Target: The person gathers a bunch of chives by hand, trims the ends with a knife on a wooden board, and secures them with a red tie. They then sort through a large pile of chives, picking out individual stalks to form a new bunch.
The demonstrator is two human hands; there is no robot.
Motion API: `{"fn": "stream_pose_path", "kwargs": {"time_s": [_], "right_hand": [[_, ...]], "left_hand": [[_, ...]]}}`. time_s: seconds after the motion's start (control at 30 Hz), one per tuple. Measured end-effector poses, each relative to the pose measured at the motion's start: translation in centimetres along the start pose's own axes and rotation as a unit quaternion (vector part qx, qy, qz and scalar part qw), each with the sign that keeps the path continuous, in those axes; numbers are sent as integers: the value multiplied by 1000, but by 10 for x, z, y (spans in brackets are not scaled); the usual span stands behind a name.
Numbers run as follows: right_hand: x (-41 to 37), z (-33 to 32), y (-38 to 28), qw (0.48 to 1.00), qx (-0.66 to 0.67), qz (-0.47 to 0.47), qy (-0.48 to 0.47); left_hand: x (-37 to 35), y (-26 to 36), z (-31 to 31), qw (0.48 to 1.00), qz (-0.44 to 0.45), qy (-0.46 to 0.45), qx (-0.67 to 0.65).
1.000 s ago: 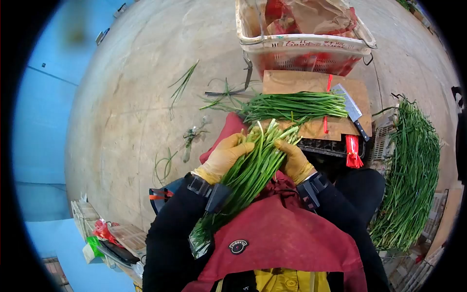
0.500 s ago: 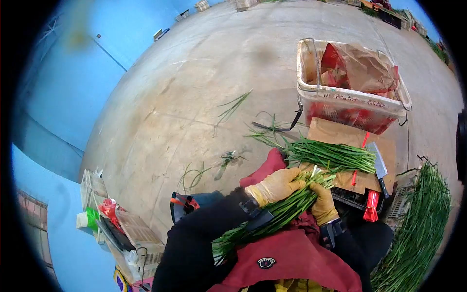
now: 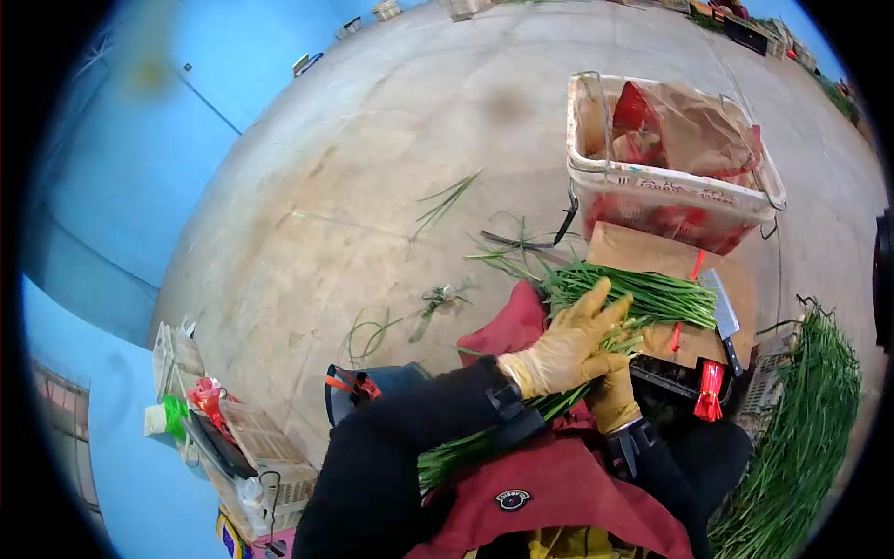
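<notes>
Yellowed work gloves cover both hands. My left hand (image 3: 562, 347) lies over the bunch of garlic chives (image 3: 562, 402) in my lap, its fingers stretched out and slightly apart near the pale stem ends. My right hand (image 3: 615, 396) is wrapped round the same bunch from the right, close to those ends. The leaves trail down to the left across the red apron (image 3: 559, 489), partly under my left forearm. Just beyond my hands, another bunch of chives (image 3: 652, 291) lies across a cardboard sheet (image 3: 633, 250), over a red tie strip (image 3: 697, 265).
A cleaver (image 3: 721, 307) lies at the board's right, near a bundle of red ties (image 3: 709, 391). Behind stands a white crate (image 3: 670, 182) with paper and red bags. Loose chives (image 3: 801, 429) heap at the right; a plastic basket (image 3: 270, 447) sits left. Stray leaves (image 3: 447, 200) lie on the floor.
My left hand has let go of its closed hold and moved right and up, fingers now extended over the stem ends. My right hand stays round the bunch.
</notes>
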State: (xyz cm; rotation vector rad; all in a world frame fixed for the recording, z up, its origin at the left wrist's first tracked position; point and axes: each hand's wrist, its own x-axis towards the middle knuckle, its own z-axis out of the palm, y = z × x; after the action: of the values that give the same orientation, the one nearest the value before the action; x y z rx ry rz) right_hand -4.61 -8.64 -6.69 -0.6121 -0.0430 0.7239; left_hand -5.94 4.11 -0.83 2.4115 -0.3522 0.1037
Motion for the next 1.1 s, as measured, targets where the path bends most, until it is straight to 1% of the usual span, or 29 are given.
{"fn": "stream_pose_path", "kwargs": {"time_s": [0.03,0.07,0.1,0.13,0.17,0.23,0.27,0.3,0.33,0.37,0.43,0.47,0.57,0.6,0.67,0.7,0.73,0.8,0.87,0.9,0.93,0.97,1.0,1.03,1.1], "right_hand": [[-2,-2,-3,1000,-6,5,-9],[-3,-7,-4,997,-62,-30,-38],[-3,-7,-5,997,-73,-37,-15],[-3,-6,-5,996,-84,-43,7],[-3,-1,-4,992,98,29,67],[-7,-8,-3,996,82,22,14],[-7,-13,0,994,105,18,6],[-11,0,-4,992,116,-40,22],[-12,-4,-5,992,122,-10,17],[-14,-8,-6,992,127,21,8],[-16,-8,-7,992,122,7,26],[-19,-6,-9,993,116,0,34],[-23,-4,-8,994,99,-7,48],[-23,-6,-8,995,88,-3,49],[-26,-2,-15,998,49,-9,48],[-25,-4,-18,997,33,-11,66],[-24,-7,-22,996,15,-13,85],[-21,-15,-27,991,-4,-23,133],[-12,-40,-19,966,-148,-87,194],[-8,-54,-15,943,-219,-116,223],[-3,-67,-20,940,-197,-115,255],[-1,-69,-36,918,-215,-142,300],[4,-110,-39,921,-203,-165,289],[-3,-97,-62,920,-161,-146,326],[-19,-113,-81,922,-243,-120,277]], "left_hand": [[1,-2,-8,1000,-7,9,-24],[0,-5,-17,998,-13,15,-52],[-2,-8,-24,996,-19,16,-83],[-6,-23,-21,954,-82,-45,-286],[-13,-40,-15,861,-146,-108,-474],[-22,-52,-17,782,-179,-252,-541],[-32,-50,-15,751,-204,-265,-569],[-45,-43,-13,721,-231,-277,-592],[-54,-38,-8,689,-253,-267,-625],[-59,-31,-5,684,-275,-241,-631],[-61,-17,-5,675,-318,-181,-640],[-58,-14,-4,663,-302,-176,-662],[-64,-12,0,654,-345,-247,-626],[-65,-5,2,694,-342,-251,-582],[-63,9,-5,680,-381,-263,-568],[-63,14,-7,673,-399,-269,-561],[-65,19,-4,676,-409,-235,-567],[-68,21,-3,678,-414,-240,-558],[-70,21,-2,687,-411,-247,-546],[-73,20,0,693,-408,-252,-539],[-75,20,1,699,-404,-256,-532],[-79,21,3,695,-398,-246,-546],[-83,22,5,693,-390,-237,-558],[-84,22,6,691,-382,-227,-570],[-83,22,4,686,-396,-213,-572]]}}
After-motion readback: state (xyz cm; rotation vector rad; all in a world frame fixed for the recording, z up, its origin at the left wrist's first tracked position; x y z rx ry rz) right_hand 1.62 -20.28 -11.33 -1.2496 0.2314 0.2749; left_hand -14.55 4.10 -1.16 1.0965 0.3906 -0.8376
